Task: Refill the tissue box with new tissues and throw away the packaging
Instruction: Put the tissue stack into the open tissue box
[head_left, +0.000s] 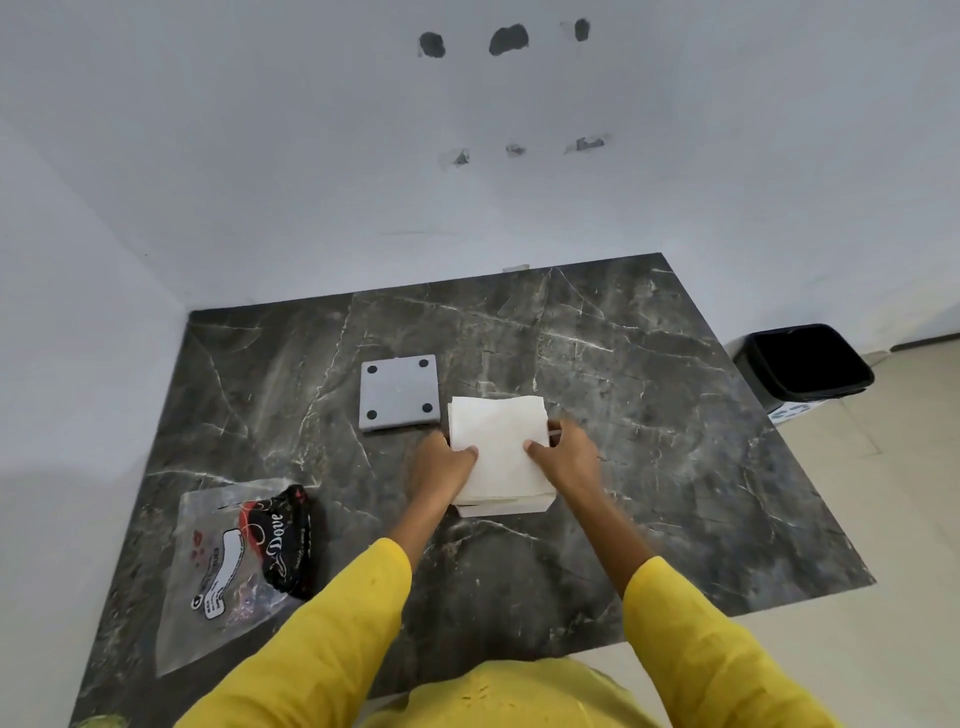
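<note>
At the lower left of the frame an empty plastic wrapper (236, 561) lies flat on the dark marble tabletop (649, 467), clear with a black and red end. It is well apart from the hands. Above it and nearer the middle sits a flat grey square piece (397, 392) with four black dots at its corners, just beside the upper left corner of the tissues. In the middle the stack of white tissues (501, 447) sits on a white box (504, 505), of which only the lower edge shows. The left hand (441, 467) grips the left side of the stack, thumb on top. The right hand (563, 457) grips the right side the same way. Yellow sleeves (322, 639) fill the bottom. At the far right a black bin (808, 364) stands on the floor, off the tabletop.
</note>
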